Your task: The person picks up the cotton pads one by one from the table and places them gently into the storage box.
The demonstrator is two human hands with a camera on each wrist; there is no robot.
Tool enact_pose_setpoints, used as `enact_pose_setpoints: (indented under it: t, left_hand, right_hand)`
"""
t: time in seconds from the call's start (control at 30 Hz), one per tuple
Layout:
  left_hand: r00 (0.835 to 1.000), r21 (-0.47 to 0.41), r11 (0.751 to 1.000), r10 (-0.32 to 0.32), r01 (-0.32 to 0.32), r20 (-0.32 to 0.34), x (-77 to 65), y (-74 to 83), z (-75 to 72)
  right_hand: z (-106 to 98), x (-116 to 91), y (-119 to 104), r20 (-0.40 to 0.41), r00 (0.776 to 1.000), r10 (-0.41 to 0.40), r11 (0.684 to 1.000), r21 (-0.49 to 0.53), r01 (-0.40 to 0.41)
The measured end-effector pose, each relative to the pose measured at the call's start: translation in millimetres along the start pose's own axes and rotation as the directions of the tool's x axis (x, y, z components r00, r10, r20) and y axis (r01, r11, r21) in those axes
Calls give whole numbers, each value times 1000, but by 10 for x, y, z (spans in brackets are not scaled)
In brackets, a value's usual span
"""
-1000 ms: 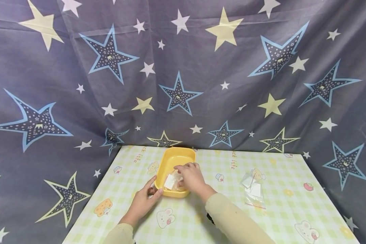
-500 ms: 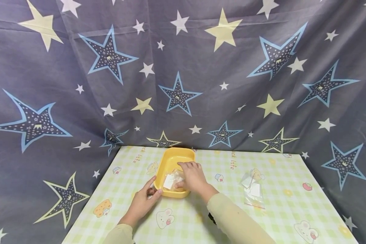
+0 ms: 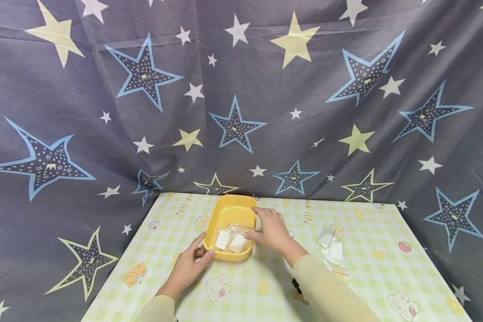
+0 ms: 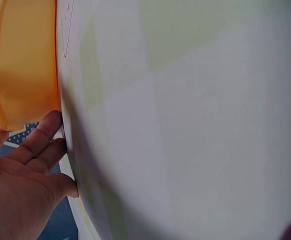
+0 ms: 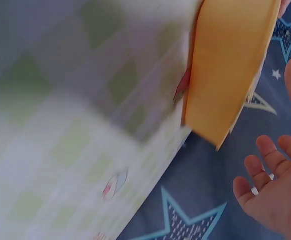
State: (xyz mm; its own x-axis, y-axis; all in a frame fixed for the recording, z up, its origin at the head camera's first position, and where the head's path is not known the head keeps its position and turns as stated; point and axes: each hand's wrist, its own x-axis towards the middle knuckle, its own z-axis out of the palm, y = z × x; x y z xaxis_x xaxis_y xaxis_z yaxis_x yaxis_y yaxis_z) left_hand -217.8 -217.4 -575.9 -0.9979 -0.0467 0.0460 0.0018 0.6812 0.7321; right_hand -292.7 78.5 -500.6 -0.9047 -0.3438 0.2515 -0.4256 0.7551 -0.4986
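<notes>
Near the back of the table stands a yellow plastic basket (image 3: pixel 234 213), a rectangular bin with rounded corners. At its near end lie clear plastic bags (image 3: pixel 236 229) with white squares in or on them; I cannot tell what the squares are. My left hand (image 3: pixel 188 264) holds the basket's near left corner, thumb on one side and fingers on the other. In the left wrist view its fingertips (image 4: pixel 50 120) meet the basket's lower wall. My right hand (image 3: pixel 271 228) hovers over the right rim, its fingers spread and loose. The right wrist view shows nothing held in it.
Right of the basket, another clear zip bag (image 3: pixel 335 251) with white squares lies flat on the table. A green checked cloth with cartoon prints covers the table (image 3: pixel 370 286). A dark star-patterned curtain (image 3: pixel 241 80) hangs directly behind the back edge.
My right hand has drawn back to the right out of the basket, leaving the bag inside and uncovering its second white square. The left hand stays at the corner.
</notes>
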Motion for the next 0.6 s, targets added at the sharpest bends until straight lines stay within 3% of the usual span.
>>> enact_pose_setpoints:
  t: [0.6]
  left_hand:
    - [1000,-8,1000,-7,7,11,0,36,-24]
  right_hand:
    - [-791,-485,975,-151,983,102,991,-75,-114]
